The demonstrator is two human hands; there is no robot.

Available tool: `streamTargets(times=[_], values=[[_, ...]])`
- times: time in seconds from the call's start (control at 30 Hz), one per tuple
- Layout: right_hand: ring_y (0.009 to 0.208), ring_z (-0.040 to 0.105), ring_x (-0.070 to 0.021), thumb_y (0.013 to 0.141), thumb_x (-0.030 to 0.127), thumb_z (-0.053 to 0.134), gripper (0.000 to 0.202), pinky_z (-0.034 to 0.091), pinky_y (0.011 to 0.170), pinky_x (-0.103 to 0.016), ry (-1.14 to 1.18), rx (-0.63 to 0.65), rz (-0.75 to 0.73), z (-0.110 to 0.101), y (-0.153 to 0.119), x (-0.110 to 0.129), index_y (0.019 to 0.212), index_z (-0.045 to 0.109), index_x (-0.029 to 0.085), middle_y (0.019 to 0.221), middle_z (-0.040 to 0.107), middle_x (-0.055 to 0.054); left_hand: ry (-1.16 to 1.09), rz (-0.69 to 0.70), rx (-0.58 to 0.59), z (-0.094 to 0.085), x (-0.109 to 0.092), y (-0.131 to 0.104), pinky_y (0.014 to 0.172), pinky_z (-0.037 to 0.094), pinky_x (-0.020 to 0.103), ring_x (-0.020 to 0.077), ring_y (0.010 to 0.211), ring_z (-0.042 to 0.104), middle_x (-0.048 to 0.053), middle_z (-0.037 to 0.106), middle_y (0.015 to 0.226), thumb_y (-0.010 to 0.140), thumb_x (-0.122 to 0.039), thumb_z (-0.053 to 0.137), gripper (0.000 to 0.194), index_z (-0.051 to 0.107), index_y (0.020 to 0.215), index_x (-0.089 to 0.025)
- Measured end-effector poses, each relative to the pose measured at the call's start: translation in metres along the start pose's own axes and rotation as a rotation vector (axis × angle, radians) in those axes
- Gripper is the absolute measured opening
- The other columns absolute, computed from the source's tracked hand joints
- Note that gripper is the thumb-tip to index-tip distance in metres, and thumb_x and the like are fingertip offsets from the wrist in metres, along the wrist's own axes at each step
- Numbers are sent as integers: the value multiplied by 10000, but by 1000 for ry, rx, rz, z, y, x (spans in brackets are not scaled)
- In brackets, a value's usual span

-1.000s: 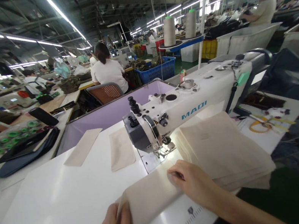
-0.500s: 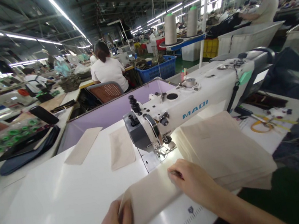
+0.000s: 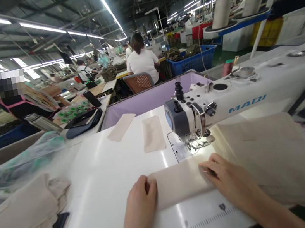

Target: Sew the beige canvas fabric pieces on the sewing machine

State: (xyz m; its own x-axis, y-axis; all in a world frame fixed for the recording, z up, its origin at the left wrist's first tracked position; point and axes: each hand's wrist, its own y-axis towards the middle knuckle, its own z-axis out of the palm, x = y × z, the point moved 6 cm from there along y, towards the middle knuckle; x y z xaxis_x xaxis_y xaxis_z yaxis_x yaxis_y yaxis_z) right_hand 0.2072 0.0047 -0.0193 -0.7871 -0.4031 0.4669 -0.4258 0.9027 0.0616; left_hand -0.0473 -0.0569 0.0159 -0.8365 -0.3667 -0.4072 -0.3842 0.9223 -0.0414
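A beige fabric strip (image 3: 179, 183) lies on the white table in front of a sewing machine (image 3: 220, 98). At its left end, my left hand (image 3: 143, 198) pinches the edge between thumb and fingers. My right hand (image 3: 220, 174) grips the right end, its fingers curled. The strip is just below the lit presser foot (image 3: 200, 143), not under it. Two smaller beige pieces, one flat rectangle (image 3: 152, 133) and one narrower piece (image 3: 122, 127), rest left of the machine head. Right of my right hand is a stack of beige fabric (image 3: 272, 155).
More beige fabric (image 3: 20, 219) is piled at the left edge. A purple-lined bin (image 3: 149, 97) borders the table's far side. Behind it, a person in a white shirt (image 3: 142, 61) sits near a blue basket (image 3: 193, 59). Thread cones (image 3: 221, 8) stand at upper right.
The view has turned left, bringing the left fabric pile into sight. The strip now lies straighter, parallel to the table's front edge, with both hands still on it.
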Motion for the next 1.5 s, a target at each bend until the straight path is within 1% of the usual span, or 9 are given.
streamTargets(times=[0.37,0.5,0.6,0.7,0.77,1.0,1.13,1.23,1.5], values=[[814,690,-200,985,197,535,188,441,620,-276,1,13,9,-2,0,2,1035,701,270,954,643,-14,73,-4,39,6,4,3,600,371,299,208,632,575,-10,561,632,962,-343,421,306,380,670,-261],[793,675,-185,938,136,565,213,439,610,-274,-31,0,-17,-2,1,2,1061,686,261,1054,639,-24,219,-2,17,7,3,-1,617,418,312,220,691,619,28,642,772,1000,-317,431,249,508,780,-228],[909,665,-195,865,40,576,258,456,657,-271,-56,11,-123,-8,3,7,1025,656,225,1200,627,-43,386,211,-84,4,-12,-6,733,483,354,255,908,656,85,679,1093,978,-182,465,156,617,1002,-208],[916,645,-194,844,24,576,218,458,678,-271,-81,49,-198,-13,7,9,957,620,206,1089,655,-26,480,547,31,14,-30,-12,839,508,374,254,998,643,63,690,1112,906,-42,506,276,670,1033,-224],[891,639,-195,850,50,591,180,455,665,-274,-105,55,-205,-16,9,10,945,609,202,1043,658,-21,540,626,103,18,-36,-11,800,530,377,260,966,650,68,703,1064,898,-32,520,293,689,1060,-209],[901,664,-223,914,175,622,43,492,686,-303,-129,37,-132,-12,-1,18,953,632,189,1073,652,-54,533,613,37,21,-57,33,886,546,448,312,1155,625,127,648,1358,1039,-328,446,357,621,1316,-185],[888,683,-213,933,198,613,91,512,686,-303,-78,8,-101,-5,-14,24,1023,631,198,1196,633,-73,413,622,120,38,-72,58,1142,369,563,345,1436,421,135,470,1562,1029,-521,431,556,473,1480,-199],[887,687,-218,918,180,620,138,523,692,-306,-53,-1,-88,-2,-18,25,1053,622,209,1176,643,-62,345,642,193,49,-82,72,1182,234,661,365,1505,300,144,369,1620,1005,-581,439,642,413,1518,-196],[1011,676,-245,932,187,616,193,551,800,-345,-57,27,-121,-6,-3,25,1124,627,197,1259,643,-75,207,789,181,56,-98,111,1183,267,600,340,1430,417,126,539,1492,973,-526,521,493,572,1364,-229]])
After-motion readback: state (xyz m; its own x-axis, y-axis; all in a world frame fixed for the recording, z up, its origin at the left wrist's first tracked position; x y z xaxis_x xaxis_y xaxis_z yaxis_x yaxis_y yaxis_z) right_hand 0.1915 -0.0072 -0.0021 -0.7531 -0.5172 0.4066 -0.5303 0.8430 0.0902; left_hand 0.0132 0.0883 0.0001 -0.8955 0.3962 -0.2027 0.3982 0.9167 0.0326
